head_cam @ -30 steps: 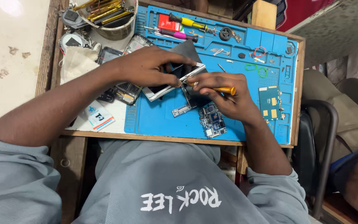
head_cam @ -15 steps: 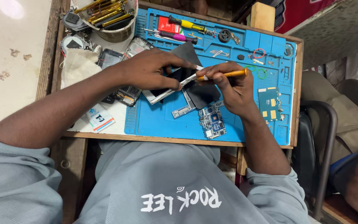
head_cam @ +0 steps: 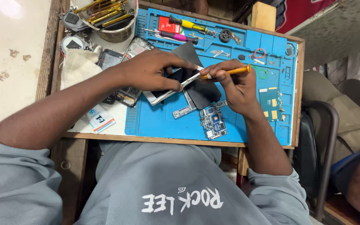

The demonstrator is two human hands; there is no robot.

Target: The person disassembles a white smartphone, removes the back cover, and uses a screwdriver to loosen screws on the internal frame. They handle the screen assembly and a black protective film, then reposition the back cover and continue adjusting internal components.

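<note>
1. Head view: the left hand (head_cam: 153,68) sits at centre frame, its fingers closed around the silver-edged phone (head_cam: 163,92), pinning it slantwise on the blue work mat (head_cam: 155,121).
2. The right hand (head_cam: 234,83), just right of centre, pinches an orange-handled screwdriver (head_cam: 226,73) between thumb and fingers; the handle points right and the metal tip meets the phone's upper edge.
3. A dark grey back panel (head_cam: 201,93) lies under and between the two hands, partly covered by them.
4. Below the hands, in the lower middle of the mat, lie a blue circuit board (head_cam: 213,123) and a narrow metal strip (head_cam: 184,111), close together but apart from the phone.
5. A second board with yellow patches (head_cam: 270,103) rests on the mat to the right of the right wrist.
6. In the upper left of the frame, a round tin (head_cam: 115,31) holds brass-coloured tools, and a cloth bag (head_cam: 80,66) lies below it.
</note>
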